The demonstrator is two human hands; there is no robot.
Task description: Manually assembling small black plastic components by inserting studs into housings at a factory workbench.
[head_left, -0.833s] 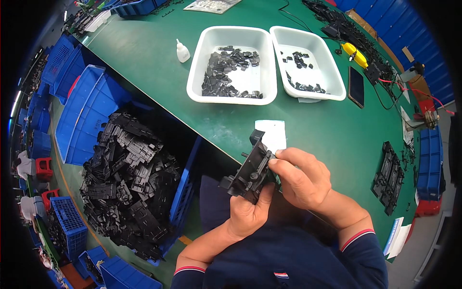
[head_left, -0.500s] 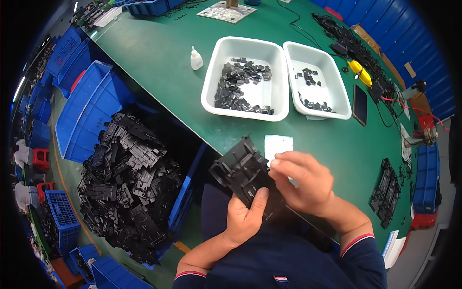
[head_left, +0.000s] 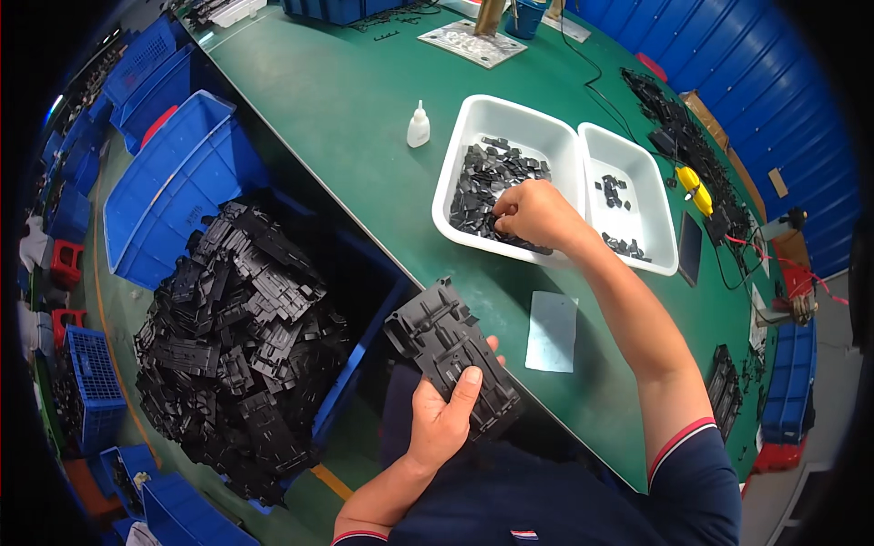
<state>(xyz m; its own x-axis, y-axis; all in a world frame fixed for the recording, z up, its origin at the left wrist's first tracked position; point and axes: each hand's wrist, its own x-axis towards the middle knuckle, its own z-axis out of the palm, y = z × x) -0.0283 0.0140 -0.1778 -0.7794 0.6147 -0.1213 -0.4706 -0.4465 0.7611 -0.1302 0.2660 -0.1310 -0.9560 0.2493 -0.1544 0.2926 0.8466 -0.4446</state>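
Observation:
My left hand (head_left: 444, 417) grips a black moulded plastic part (head_left: 448, 341), thumb on top, fingers beneath, at the table's near edge. The part is a long plate with ribs, slots and a raised end. My right hand (head_left: 539, 215) reaches into the larger white tub (head_left: 462, 136), its fingertips pinched together among small black pieces (head_left: 492, 182). Whether a piece is between those fingertips, I cannot make out. A second white tub (head_left: 657, 173) beside it holds fewer small black pieces (head_left: 614, 191). Below the tubs lies a pale rectangular sheet (head_left: 552, 332).
A white squeeze bottle (head_left: 418, 126) stands left of the tubs on the green table (head_left: 346, 136). To the left, a heap of black plastic parts (head_left: 241, 337) fills a blue crate. A phone (head_left: 690, 250), yellow device (head_left: 694, 189) and cables lie at the right.
My right hand has moved from beside the black part up into the larger tub. My left hand still holds the part, now turned flatter. The view has shifted.

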